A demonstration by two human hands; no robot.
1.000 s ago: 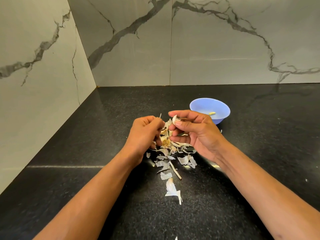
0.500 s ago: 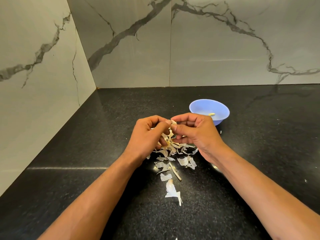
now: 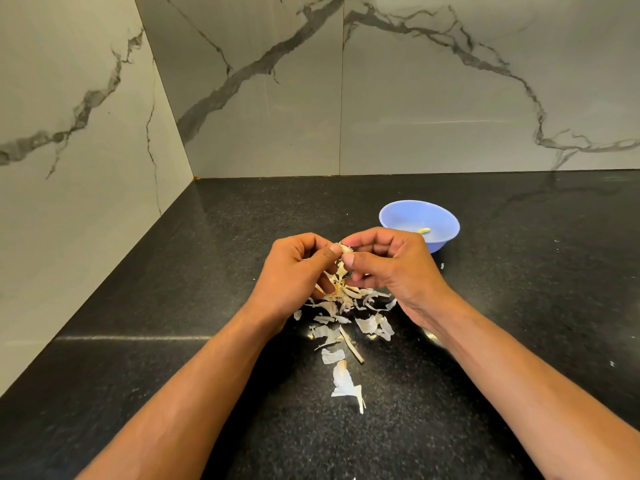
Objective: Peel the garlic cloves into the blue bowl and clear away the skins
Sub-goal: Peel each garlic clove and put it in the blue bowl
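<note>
My left hand (image 3: 294, 271) and my right hand (image 3: 388, 268) meet above the black counter, and both pinch one small garlic clove (image 3: 345, 249) between their fingertips. Its papery skin hangs down between the hands. Below them lies a heap of white garlic skins (image 3: 346, 313), trailing toward me to a larger piece of skin (image 3: 344, 381). The blue bowl (image 3: 446, 216) stands just behind my right hand, with a peeled clove (image 3: 424, 230) inside it.
The black stone counter (image 3: 536, 306) runs to marble walls at the back and on the left, which meet in a corner (image 3: 195, 176). A thin garlic stem (image 3: 351, 348) lies among the skins. Small skin flecks (image 3: 442, 266) lie right of the bowl.
The hands were apart, the right one holding the clove. They have come together, and now both pinch the clove, with my left thumb on its skin.
</note>
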